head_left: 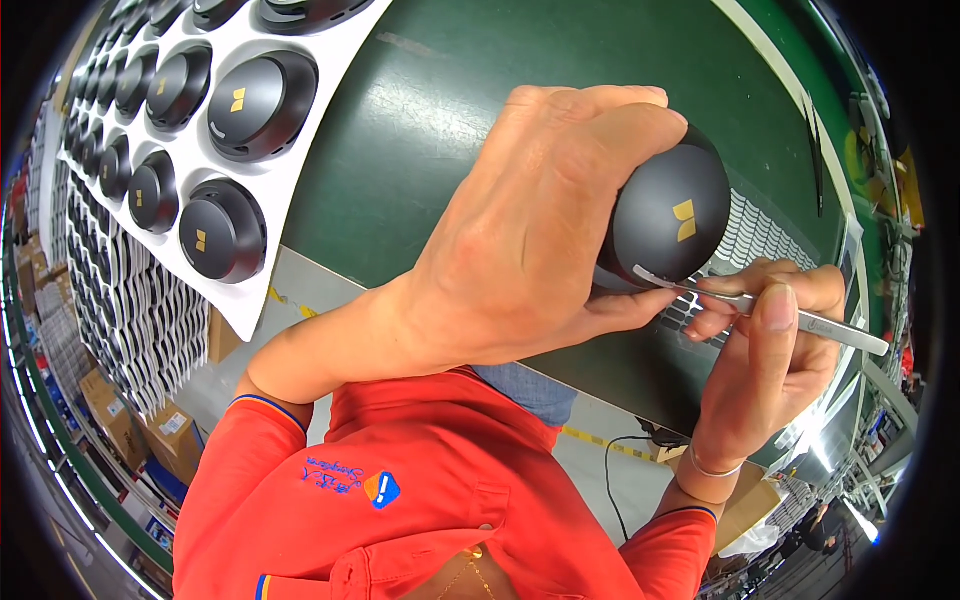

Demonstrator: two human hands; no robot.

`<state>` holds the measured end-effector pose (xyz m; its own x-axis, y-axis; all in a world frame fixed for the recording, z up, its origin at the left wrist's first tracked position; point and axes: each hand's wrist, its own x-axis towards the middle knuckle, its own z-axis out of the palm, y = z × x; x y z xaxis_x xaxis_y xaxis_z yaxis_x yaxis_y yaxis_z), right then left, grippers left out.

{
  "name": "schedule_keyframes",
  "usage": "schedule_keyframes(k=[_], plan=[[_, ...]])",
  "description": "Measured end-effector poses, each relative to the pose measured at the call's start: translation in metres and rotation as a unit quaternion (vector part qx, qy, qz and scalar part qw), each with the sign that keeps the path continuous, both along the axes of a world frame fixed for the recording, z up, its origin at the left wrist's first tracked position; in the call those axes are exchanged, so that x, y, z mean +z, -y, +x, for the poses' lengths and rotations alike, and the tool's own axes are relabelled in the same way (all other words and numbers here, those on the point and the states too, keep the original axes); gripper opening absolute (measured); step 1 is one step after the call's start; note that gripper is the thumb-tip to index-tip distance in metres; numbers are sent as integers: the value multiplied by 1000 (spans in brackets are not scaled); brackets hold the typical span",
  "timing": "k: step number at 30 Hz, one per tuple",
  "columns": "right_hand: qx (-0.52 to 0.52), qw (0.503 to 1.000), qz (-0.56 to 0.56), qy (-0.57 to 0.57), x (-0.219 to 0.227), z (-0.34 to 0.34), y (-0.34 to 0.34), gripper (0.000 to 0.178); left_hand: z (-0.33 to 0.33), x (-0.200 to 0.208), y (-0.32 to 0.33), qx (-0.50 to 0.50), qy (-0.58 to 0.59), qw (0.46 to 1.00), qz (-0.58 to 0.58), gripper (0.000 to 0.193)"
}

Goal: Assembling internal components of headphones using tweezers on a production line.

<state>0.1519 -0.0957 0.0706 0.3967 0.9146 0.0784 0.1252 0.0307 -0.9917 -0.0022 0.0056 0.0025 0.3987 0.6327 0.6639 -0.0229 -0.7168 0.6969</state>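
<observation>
The left hand grips a rounded black cup with a gold mark, above the green counter. The right hand pinches silver tweezers, their tip at a small pale strip by the cup's lower edge. A sheet of white labels lies behind; at left, a white tray carries rows of similar cups.
</observation>
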Motion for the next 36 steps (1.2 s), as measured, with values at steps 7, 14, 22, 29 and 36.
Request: schedule_keyframes(k=[7, 14, 22, 29, 36], plan=[[9, 1000, 1, 5, -1, 0, 0, 12, -3, 2, -1, -14, -35, 999, 14, 88], [14, 1000, 14, 13, -4, 1, 0, 12, 7, -6, 2, 7, 52, 999, -16, 84], [114, 971, 104, 181, -1, 9, -1, 15, -2, 13, 1, -3, -10, 998, -69, 85], [167, 868, 161, 439, 10, 1, 20, 41, 2, -1, 7, 11, 64, 995, -74, 84], [162, 858, 197, 446, 0, 5, 23, 46, 5, -1, 5, 22, 77, 995, -66, 82]])
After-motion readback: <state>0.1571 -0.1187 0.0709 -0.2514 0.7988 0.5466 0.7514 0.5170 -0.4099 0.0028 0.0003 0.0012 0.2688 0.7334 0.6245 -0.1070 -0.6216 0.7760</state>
